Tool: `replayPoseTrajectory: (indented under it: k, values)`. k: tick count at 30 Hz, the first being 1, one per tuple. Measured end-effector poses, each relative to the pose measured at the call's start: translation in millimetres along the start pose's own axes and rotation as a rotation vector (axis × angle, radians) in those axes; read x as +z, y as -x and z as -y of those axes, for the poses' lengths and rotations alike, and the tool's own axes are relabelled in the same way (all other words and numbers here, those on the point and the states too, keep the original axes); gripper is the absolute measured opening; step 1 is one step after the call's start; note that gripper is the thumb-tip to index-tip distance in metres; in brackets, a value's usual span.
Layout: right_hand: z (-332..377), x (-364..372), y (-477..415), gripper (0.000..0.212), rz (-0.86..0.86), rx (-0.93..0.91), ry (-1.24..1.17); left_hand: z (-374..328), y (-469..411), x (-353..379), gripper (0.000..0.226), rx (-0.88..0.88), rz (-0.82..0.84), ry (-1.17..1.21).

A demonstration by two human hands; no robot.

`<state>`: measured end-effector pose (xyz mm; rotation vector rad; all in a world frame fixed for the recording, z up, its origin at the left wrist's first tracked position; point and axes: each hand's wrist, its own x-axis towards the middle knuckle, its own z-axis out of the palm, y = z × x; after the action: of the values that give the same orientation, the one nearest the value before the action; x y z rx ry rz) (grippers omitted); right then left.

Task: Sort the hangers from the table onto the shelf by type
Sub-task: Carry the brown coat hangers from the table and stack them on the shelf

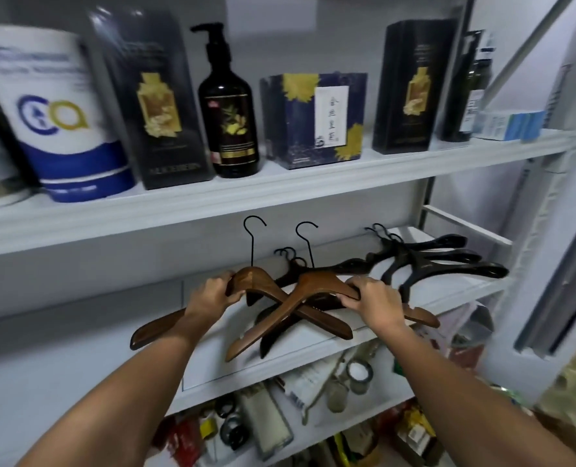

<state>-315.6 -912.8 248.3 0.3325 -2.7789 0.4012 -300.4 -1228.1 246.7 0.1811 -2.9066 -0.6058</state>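
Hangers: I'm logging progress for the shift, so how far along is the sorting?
Done: black hangers lie on the middle shelf. In hand: left hand grips one brown hanger, right hand a second brown hanger, crossed over that shelf. Left: setting both down as their own group; the table is out of view, so any remainder is unknown.

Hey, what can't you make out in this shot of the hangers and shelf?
Table: outside the head view's frame.
Black hangers: count unclear, some lie behind the brown hangers.
Brown hangers' shoulders: covered by the left hand and right hand.
Boxes' small print: blurred.
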Motion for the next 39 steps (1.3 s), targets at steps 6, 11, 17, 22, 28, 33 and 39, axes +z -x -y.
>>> replayPoseTrajectory:
  k: [6, 11, 17, 22, 28, 33, 39]
  values:
    - [48, 27, -7, 0.043, 0.026, -0.144, -0.062, 52, 39, -21, 0.045, -0.146, -0.083, -0.033]
    - [73, 45, -6, 0.038, 0.068, -0.229, -0.074, 86, 66, -27, 0.041, -0.213, -0.151, -0.07]
    - [96, 58, -11, 0.039, 0.077, -0.257, -0.094, 121, 78, -33, 0.04, -0.279, -0.198, -0.073]
    - [118, 68, -26, 0.036, 0.116, -0.243, -0.077, 151, 67, -38, 0.041, -0.306, -0.16, -0.065]
    - [145, 83, -36, 0.034, 0.134, -0.161, -0.082, 204, 37, -42, 0.038, -0.308, -0.107, -0.006]
    - [160, 95, -43, 0.032, 0.151, -0.096, -0.092, 229, 5, -29, 0.035, -0.255, -0.054, 0.051]
    - [164, 113, -36, 0.028, 0.202, -0.028, -0.127, 239, -18, -2, 0.036, -0.202, -0.017, 0.024]
